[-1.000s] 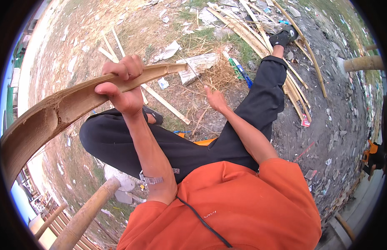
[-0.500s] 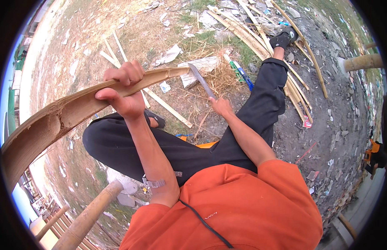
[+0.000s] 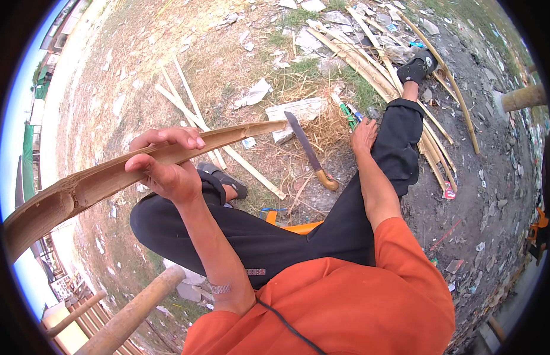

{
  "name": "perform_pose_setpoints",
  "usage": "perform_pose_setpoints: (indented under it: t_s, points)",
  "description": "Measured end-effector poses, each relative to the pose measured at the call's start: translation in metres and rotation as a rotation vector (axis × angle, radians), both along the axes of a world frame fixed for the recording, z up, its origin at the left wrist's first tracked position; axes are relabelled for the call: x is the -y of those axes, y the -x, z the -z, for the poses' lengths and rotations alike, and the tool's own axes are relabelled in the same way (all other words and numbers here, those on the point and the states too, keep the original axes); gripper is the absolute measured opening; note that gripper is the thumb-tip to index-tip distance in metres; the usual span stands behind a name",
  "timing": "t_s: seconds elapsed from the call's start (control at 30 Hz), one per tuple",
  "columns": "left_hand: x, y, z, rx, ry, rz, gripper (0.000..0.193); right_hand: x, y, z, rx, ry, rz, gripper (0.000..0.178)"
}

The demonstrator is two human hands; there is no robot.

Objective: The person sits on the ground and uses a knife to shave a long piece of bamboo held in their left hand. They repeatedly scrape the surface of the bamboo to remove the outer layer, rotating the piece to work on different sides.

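Observation:
My left hand is closed around a long split bamboo piece, thumb below and fingers over its upper edge. The piece runs from the far left to a pale block on the ground, its narrow end at the block. A machete lies free, blade tip against the block and wooden handle on the dirt. Beside my right leg, my right hand is closed over the near end of a blue tool, mostly hidden by the fingers. A green tool lies alongside.
Several bamboo strips are piled under and beyond my right foot. More strips lie crossed at the left. A curved pole lies on the right. Thick bamboo posts stand at lower left. Litter covers the ground.
My right hand has let go of the machete and moved right and forward to the blue tool. The machete now rests on the ground. My left hand still holds the bamboo.

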State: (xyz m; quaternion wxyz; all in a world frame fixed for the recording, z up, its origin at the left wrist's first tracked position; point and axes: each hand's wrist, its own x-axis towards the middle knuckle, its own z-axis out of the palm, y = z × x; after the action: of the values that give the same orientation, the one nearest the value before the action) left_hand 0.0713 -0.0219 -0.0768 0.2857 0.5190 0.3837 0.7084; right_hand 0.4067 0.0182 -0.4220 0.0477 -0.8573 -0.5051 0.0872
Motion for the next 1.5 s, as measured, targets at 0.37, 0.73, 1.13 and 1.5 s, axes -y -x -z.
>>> perform_pose_setpoints:
  t_s: [0.37, 0.73, 1.13, 1.5]
  points:
    - [-0.009, 0.001, -0.005, -0.068, 0.033, 0.064, 0.058, -0.004, -0.014, -0.001, -0.411, -0.001, 0.043, 0.037]
    - [0.0, 0.006, -0.005, -0.09, 0.071, 0.044, 0.06, 0.02, 0.015, -0.185, -0.465, 0.405, -0.493, 0.061]
    - [-0.001, 0.007, 0.003, 0.045, 0.015, -0.007, 0.058, 0.067, 0.108, -0.279, -0.579, -0.203, -0.403, 0.027]
    - [-0.003, 0.004, 0.008, 0.102, -0.09, 0.013, 0.053, 0.083, 0.184, -0.188, -0.852, -0.02, -0.465, 0.029]
